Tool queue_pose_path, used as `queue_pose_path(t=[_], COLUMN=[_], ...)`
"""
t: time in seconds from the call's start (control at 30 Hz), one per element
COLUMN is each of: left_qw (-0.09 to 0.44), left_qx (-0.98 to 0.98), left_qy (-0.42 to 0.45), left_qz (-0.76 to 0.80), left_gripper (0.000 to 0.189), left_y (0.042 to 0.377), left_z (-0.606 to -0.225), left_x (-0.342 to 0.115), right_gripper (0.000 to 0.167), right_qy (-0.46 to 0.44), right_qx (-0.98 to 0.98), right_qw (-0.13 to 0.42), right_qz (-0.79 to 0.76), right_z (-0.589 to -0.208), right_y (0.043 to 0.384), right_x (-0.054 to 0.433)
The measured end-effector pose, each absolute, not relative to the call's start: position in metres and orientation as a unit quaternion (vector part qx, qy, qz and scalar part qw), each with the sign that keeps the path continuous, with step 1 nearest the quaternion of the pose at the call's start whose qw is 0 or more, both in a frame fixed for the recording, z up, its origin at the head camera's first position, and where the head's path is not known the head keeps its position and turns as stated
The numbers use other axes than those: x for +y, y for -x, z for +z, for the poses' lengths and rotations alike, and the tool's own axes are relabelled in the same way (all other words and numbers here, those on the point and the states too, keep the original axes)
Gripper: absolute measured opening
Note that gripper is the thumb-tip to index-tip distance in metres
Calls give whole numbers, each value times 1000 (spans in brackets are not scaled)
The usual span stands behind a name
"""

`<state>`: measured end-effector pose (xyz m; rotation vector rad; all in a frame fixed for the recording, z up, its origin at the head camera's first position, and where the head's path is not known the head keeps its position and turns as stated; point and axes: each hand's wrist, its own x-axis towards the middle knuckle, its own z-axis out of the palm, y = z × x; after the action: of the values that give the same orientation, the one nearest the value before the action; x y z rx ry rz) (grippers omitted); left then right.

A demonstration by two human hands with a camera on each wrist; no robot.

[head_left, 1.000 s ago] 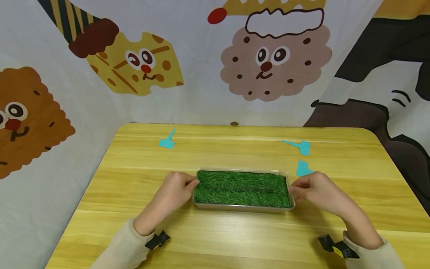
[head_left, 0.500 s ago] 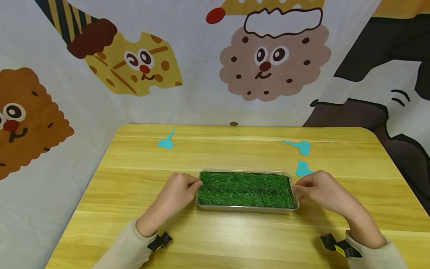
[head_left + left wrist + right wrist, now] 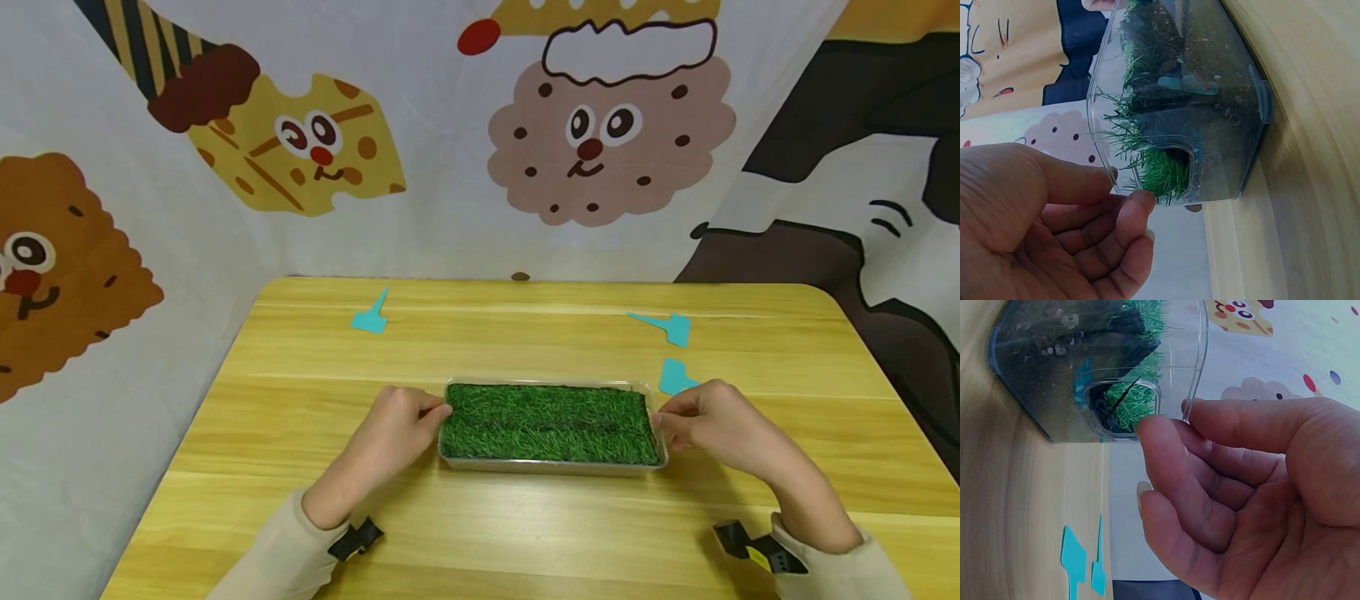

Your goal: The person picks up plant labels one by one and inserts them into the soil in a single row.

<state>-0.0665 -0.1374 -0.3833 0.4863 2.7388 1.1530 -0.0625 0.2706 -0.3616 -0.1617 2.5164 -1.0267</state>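
Observation:
A clear plastic box (image 3: 555, 468) with a rectangle of green artificial grass (image 3: 551, 422) across its top sits mid-table in the head view. My left hand (image 3: 397, 429) pinches the rim at its left end. At the opposite end my right hand (image 3: 708, 421) pinches the rim between thumb and fingers. Through the box wall (image 3: 1229, 106) in the left wrist view, dark soil-like matter shows beneath the blades, with a rounded opening in the end. The right wrist view shows a similar opening (image 3: 1125, 406) with grass behind it.
Turquoise T-shaped plant labels lie on the wooden table (image 3: 525, 542): one label at the back left (image 3: 371, 318), another at the back right (image 3: 675, 328). A third label (image 3: 677, 377) is partly covered by my right hand. Behind the table hangs a cartoon-printed cloth (image 3: 442, 167).
Between one second and half a second ago, the box and both hands shifted slightly to the right in the head view. Since then they have stayed in place.

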Motion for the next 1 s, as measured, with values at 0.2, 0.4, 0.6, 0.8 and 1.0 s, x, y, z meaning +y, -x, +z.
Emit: queue_pose_path(t=[0.2,0.4,0.6,0.8,1.0], left_qw=[74,38,-64,-140,-156], left_qx=[905,913,922,920,920], left_qy=[-162,-162,-168,-167,-152], left_qz=[387,373,344,326,325], left_gripper=[45,27,12,18,35], left_y=[68,73,84,102,124], left_z=[-383,-380,-379,-385,-391], left_x=[-140,-148,-157,-169,-183], right_gripper=[16,16,16,17,17], right_qy=[57,55,51,50,51], right_qx=[904,905,904,904,904], right_qw=[209,208,210,211,209], right_qz=[-368,-367,-370,-369,-369], right_z=[-362,-362,-362,-362,-361], right_y=[62,62,62,62,62], right_x=[271,270,270,271,270])
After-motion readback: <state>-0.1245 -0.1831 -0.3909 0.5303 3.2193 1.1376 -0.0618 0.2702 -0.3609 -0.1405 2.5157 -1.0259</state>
